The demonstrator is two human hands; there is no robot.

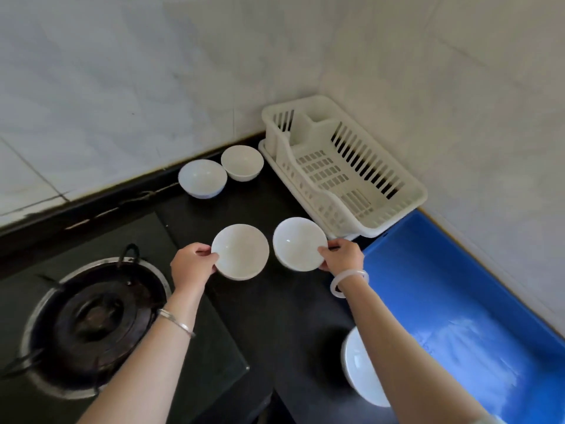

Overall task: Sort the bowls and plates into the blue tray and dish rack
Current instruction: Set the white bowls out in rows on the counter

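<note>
1. Partly hidden white dish (356,367), nearest the viewer, on the black countertop (275,316) under the person's right forearm, just beside the blue tray (443,286); bowl or plate cannot be told.
2. Left hand (191,266): fingers closed on the near rim of a shallow white bowl (241,250), thumb over the edge.
3. Right hand (344,255): pinching the right rim of a second shallow white bowl (298,241), tilted, close to the dish rack (342,169).
4. Handling, judged: glazed ware, rigid, light, slippery, breakable; rim grip with thumb inside suits.
5. Two deeper white bowls (203,177) (243,162), upright near the tiled wall, left of the rack.
6. Dish rack: white plastic, slotted, nothing in it.
7. Blue tray: nothing visible inside.
8. Gas burner (91,319), far left.
</note>
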